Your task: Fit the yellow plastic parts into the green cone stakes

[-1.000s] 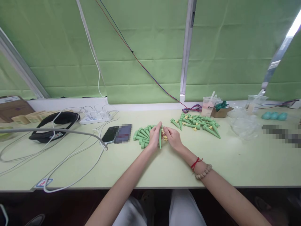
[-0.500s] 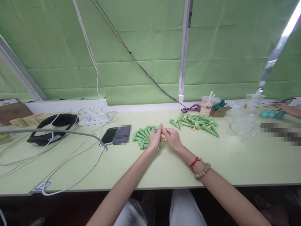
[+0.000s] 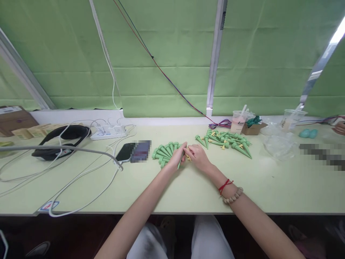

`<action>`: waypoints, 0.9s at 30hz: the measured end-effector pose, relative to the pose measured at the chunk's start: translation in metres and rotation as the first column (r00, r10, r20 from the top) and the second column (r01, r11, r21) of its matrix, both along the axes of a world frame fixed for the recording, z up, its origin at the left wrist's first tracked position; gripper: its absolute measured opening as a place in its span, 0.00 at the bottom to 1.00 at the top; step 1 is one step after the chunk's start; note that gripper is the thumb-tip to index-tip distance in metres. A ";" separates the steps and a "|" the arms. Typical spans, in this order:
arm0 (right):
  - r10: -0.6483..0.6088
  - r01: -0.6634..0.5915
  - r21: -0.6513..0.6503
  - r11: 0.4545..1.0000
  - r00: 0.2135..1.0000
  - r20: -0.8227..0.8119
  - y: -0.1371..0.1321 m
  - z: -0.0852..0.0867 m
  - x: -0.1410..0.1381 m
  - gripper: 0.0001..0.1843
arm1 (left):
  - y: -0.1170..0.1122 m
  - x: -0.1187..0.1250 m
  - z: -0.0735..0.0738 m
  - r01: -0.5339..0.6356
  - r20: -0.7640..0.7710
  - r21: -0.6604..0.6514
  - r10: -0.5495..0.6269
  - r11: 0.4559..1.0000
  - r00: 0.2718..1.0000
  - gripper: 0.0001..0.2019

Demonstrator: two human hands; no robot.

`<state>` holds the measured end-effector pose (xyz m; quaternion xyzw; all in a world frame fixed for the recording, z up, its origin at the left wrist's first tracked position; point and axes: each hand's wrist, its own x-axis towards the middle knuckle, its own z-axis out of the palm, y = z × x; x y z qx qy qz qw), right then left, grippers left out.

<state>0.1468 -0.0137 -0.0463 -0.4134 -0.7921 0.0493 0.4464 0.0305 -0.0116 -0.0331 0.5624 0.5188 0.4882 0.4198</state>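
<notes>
My left hand (image 3: 178, 157) is closed around a green plastic watering spike (image 3: 180, 164), whose pointed end sticks out below the palm. Against it, my right hand (image 3: 198, 157) is closed with fingers pinched at the spike's upper part; what exactly they grip is hidden. Small yellow valve pieces (image 3: 189, 158) show between and under the hands. Left of my left hand, several green spikes (image 3: 163, 152) lie fanned out side by side. Beyond my right hand is a loose pile of green spikes (image 3: 229, 138) with yellow valves.
Two phones (image 3: 125, 152) lie left of the fan, near a power strip (image 3: 109, 133), white cables and a black headband-like device (image 3: 44, 154). Drink cups (image 3: 237, 124), a small cardboard box (image 3: 253, 128) and clear plastic bags (image 3: 279, 144) stand behind right. Another person's hand (image 3: 340, 127) is at the far right.
The spike in my left hand has turned so its tip shows more clearly below the palm. My hands stay together. The other person's hand moved right, and fewer teal objects show there.
</notes>
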 end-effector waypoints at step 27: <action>0.031 -0.797 -0.452 0.401 0.505 -0.862 -0.009 0.003 -0.005 0.14 | -0.001 -0.020 0.021 0.258 -0.058 0.184 -0.252 0.948 0.966 0.23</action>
